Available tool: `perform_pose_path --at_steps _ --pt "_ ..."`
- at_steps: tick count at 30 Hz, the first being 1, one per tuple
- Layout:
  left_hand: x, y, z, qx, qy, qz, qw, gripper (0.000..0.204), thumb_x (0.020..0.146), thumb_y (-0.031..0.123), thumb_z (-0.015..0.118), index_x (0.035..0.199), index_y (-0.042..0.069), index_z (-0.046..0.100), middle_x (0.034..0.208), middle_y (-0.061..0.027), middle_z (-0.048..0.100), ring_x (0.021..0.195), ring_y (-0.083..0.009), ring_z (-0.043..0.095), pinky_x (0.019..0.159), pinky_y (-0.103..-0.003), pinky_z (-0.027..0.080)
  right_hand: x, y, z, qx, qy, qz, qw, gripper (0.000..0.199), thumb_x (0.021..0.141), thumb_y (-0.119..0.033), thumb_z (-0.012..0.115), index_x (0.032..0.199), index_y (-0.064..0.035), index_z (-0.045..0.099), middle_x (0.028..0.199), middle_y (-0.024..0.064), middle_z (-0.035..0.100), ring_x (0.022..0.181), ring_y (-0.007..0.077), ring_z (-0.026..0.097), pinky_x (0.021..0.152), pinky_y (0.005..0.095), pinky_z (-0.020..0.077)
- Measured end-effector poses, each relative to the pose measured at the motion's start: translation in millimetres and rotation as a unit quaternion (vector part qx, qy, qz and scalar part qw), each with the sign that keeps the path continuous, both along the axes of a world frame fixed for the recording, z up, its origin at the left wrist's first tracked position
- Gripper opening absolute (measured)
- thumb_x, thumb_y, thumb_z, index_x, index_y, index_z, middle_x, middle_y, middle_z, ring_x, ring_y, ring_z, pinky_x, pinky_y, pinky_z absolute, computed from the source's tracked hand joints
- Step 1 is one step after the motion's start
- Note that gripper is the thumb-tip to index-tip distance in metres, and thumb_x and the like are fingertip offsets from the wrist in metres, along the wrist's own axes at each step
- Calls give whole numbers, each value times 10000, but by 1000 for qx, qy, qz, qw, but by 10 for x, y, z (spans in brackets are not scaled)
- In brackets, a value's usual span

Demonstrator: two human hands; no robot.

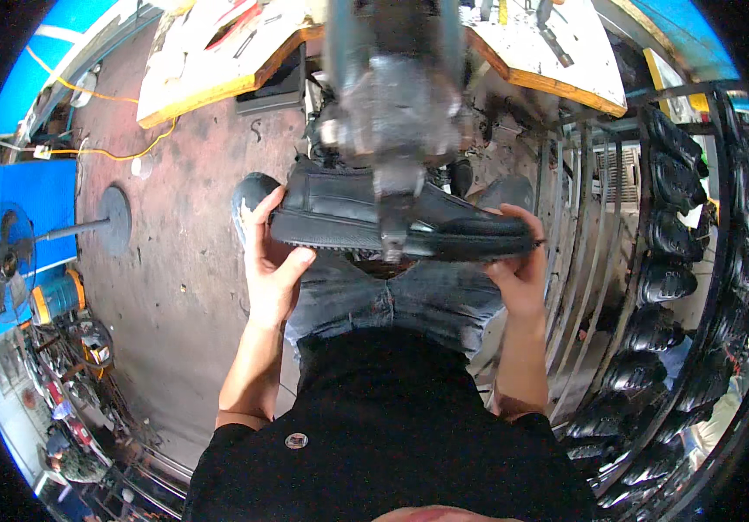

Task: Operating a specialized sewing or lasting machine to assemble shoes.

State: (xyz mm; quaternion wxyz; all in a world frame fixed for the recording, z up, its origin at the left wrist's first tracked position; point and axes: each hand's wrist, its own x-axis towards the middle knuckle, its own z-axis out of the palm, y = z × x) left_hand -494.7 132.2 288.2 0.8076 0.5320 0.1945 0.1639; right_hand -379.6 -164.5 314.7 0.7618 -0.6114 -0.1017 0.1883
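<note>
A black leather shoe (335, 204) lies on its side across my lap, its sole edge toward me. My left hand (274, 261) grips the end at the left, thumb below and fingers above. The other end is held by my right hand (520, 265), with fingers over the top and thumb underneath. Between my hands, the narrow metal foot of a stitching-type machine (396, 213) comes down in front of the shoe's middle and hides part of it. The machine head (396, 104) is blurred.
Worktables with wooden edges (209, 103) flank the machine, with hand tools on top. To the right, a metal rack (583, 217) holds rows of black shoes (670, 283). A fan (7, 252) stands at the left. A yellow cable (117, 157) runs near the left table.
</note>
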Motion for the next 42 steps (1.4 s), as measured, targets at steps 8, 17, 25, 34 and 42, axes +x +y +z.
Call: perform_pose_path --at_steps 8,17,25,34,42 --pt "126 -123 293 40 -39 25 998 866 720 38 799 1482 42 389 1410 -63 473 1262 -184 492 1082 -353 410 50 -150 230 21 -130 -45 990 844 737 -193 870 1406 -4 392 1308 296 575 1221 356 585 1052 466 457" --pt "-4 -103 209 -39 -22 30 999 811 772 44 817 1455 114 385 1334 -40 510 1208 -189 529 1031 -349 444 102 -134 246 40 -150 -17 988 827 728 -191 875 1389 -1 415 1297 285 588 1222 387 588 1049 492 457" --pt "8 109 151 -3 -42 47 998 837 790 76 804 1501 39 363 1410 -81 503 1233 -202 536 1058 -358 433 92 152 242 57 -96 2 994 770 763 -142 847 1384 -2 412 1326 280 572 1214 348 597 1049 451 468" --pt "27 242 40 -81 -39 41 995 855 845 141 785 1557 105 313 1481 -103 458 1308 -251 503 1074 -418 441 119 417 213 52 -134 35 989 736 748 -44 845 1360 5 439 1333 247 583 1196 296 607 1032 402 476" --pt "-26 338 -137 -104 89 56 989 736 938 119 679 1572 125 304 1466 -93 497 1321 -214 500 1079 -413 437 148 612 404 -135 -275 74 949 649 726 -103 862 1294 -32 558 1265 145 650 1115 277 657 953 368 508"
